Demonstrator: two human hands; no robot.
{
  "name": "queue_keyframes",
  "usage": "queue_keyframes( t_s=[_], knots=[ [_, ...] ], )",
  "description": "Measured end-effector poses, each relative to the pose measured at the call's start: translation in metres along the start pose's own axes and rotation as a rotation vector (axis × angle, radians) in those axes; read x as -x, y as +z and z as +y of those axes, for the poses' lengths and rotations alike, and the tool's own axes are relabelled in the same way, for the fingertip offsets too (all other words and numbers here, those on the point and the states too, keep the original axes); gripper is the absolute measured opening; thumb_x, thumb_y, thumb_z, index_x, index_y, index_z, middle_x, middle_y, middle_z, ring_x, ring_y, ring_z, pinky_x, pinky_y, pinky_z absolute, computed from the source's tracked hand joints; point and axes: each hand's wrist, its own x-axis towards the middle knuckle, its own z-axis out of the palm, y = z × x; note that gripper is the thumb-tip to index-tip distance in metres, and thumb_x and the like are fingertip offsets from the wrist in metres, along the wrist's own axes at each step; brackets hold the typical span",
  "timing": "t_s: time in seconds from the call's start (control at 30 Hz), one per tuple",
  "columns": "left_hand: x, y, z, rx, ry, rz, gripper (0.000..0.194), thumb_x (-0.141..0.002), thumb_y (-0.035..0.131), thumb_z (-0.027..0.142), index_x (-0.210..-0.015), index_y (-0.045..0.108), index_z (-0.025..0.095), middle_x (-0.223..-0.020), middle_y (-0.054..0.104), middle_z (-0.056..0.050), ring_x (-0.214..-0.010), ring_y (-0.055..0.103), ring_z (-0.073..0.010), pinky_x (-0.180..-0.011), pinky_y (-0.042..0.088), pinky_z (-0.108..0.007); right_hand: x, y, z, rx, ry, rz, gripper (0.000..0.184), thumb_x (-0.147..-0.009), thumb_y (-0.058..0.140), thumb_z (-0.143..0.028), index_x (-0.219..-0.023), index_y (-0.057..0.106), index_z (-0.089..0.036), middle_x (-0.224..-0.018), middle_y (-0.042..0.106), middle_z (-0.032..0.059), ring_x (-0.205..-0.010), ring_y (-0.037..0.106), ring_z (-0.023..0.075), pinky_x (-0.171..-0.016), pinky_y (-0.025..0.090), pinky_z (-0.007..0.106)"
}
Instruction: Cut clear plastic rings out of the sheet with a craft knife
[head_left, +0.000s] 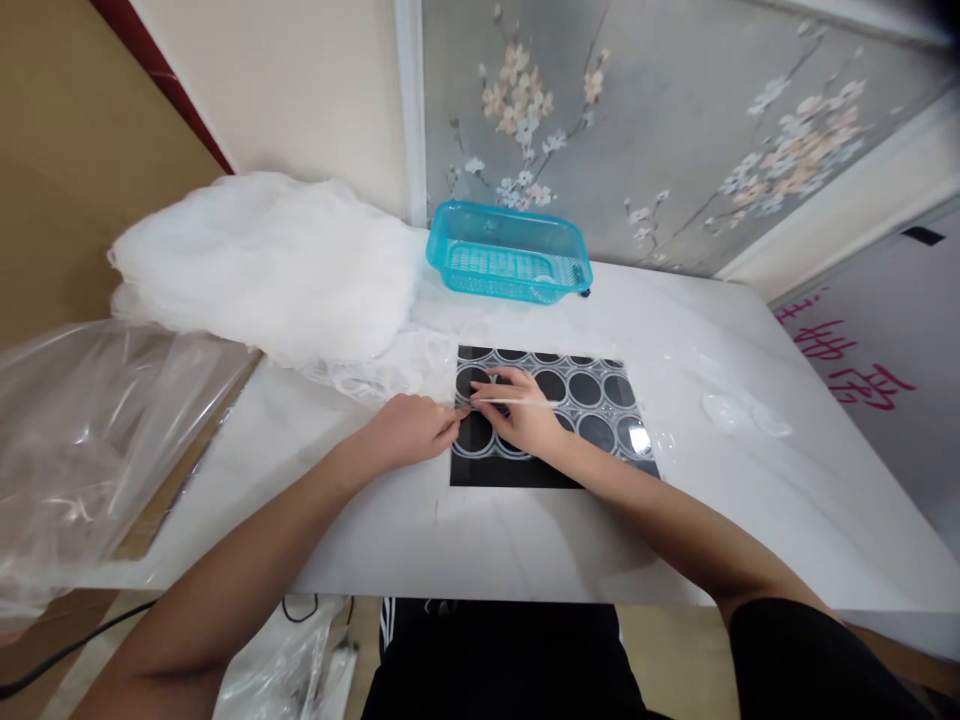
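One black sheet, glossy, rows of pale-ringed dark circles | right hand grasping thin white stick | left hand at sheet's left edge, grip can't tell

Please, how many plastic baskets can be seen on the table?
1: a blue basket, at the back of the white table, right of the white pile and beyond the patterned sheet. The pile could hide others.

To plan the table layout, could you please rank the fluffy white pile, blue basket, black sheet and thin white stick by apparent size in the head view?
1. Fluffy white pile
2. Black sheet
3. Blue basket
4. Thin white stick
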Motion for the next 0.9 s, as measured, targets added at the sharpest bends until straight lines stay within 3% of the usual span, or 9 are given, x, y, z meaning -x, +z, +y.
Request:
queue_keyframes(
  t_s=[0.13,0.23,0.3,0.43,0.5,0.53,0.6,0.7,0.9],
  knots=[
    [0.000,-0.004,0.000,0.136,-0.063,-0.048,0.040,-0.092,0.034,0.039,-0.092,0.071,0.025,-0.071,0.069,-0.003,-0.059,0.059,-0.0159,-0.051,0.031,-0.025,0.009,0.001,-0.003,0.233,-0.259,-0.139,0.017,-0.090,0.052,-0.018,-0.099,0.066,-0.021,-0.110,0.069,0.0055,-0.122,0.048,0.0259,-0.099,0.033,0.046],
    [0.001,-0.008,0.002,0.165,-0.080,-0.061,0.040,-0.090,0.035,0.039,-0.087,0.071,0.023,-0.072,0.069,-0.004,-0.055,0.056,-0.0145,-0.050,0.030,-0.025,-0.007,-0.005,0.006,0.293,-0.293,-0.120,0.016,-0.091,0.051,-0.019,-0.097,0.065,-0.023,-0.101,0.071,0.0030,-0.115,0.052,0.0249,-0.100,0.032,0.047],
    [0.003,-0.010,0.002,0.192,-0.071,-0.067,0.037,-0.089,0.037,0.036,-0.089,0.071,0.023,-0.080,0.071,-0.005,-0.054,0.055,-0.0132,-0.050,0.030,-0.024,-0.030,-0.017,0.024,0.267,-0.188,0.041,0.015,-0.091,0.050,-0.021,-0.093,0.065,-0.025,-0.092,0.072,0.0019,-0.106,0.057,0.0230,-0.097,0.036,0.046],
    [0.005,-0.009,0.002,0.189,-0.033,-0.031,0.034,-0.088,0.038,0.033,-0.092,0.072,0.025,-0.086,0.073,-0.004,-0.052,0.054,-0.0119,-0.051,0.033,-0.024,-0.066,-0.057,0.063,0.021,0.239,0.631,0.024,-0.094,0.041,-0.027,-0.093,0.064,-0.021,-0.092,0.068,0.0064,-0.087,0.063,0.0187,-0.078,0.049,0.037],
    [0.003,-0.004,0.003,0.115,-0.033,0.031,0.035,-0.089,0.038,0.033,-0.092,0.072,0.025,-0.076,0.072,-0.003,-0.055,0.056,-0.0139,-0.053,0.034,-0.025,-0.060,-0.073,0.067,-0.029,0.292,0.746,0.022,-0.092,0.046,-0.029,-0.091,0.065,-0.019,-0.091,0.068,0.0074,-0.088,0.064,0.0196,-0.080,0.050,0.037],
    [0.001,0.000,0.003,0.079,-0.035,0.074,0.037,-0.090,0.037,0.034,-0.091,0.072,0.025,-0.072,0.071,-0.003,-0.057,0.058,-0.0150,-0.054,0.034,-0.025,-0.050,-0.076,0.064,-0.035,0.280,0.706,0.019,-0.089,0.051,-0.029,-0.088,0.067,-0.019,-0.089,0.069,0.0073,-0.089,0.064,0.0205,-0.082,0.050,0.038],
    [-0.003,0.007,0.006,0.046,-0.027,0.188,0.039,-0.093,0.036,0.036,-0.091,0.072,0.023,-0.074,0.070,-0.004,-0.064,0.061,-0.0161,-0.055,0.036,-0.025,-0.023,-0.071,0.050,-0.063,0.243,0.448,0.014,-0.083,0.058,-0.026,-0.079,0.069,-0.020,-0.085,0.071,0.0057,-0.087,0.065,0.0215,-0.084,0.050,0.038],
    [-0.008,0.015,0.014,0.030,0.025,0.338,0.041,-0.094,0.035,0.045,-0.112,0.065,0.025,-0.084,0.069,-0.003,-0.073,0.062,-0.0156,-0.056,0.037,-0.024,0.015,-0.050,0.024,-0.158,0.340,0.166,0.011,-0.080,0.061,-0.025,-0.078,0.070,-0.020,-0.084,0.072,0.0047,-0.083,0.067,0.0213,-0.077,0.052,0.034],
    [-0.010,0.015,0.031,-0.141,0.094,0.290,0.045,-0.094,0.032,0.053,-0.123,0.058,0.032,-0.092,0.058,-0.004,-0.067,0.057,-0.0138,-0.051,0.032,-0.025,0.024,-0.026,0.008,-0.336,0.498,0.118,0.012,-0.080,0.063,-0.028,-0.083,0.070,-0.019,-0.083,0.072,0.0037,-0.076,0.068,0.0191,-0.071,0.053,0.029]
  ],
)
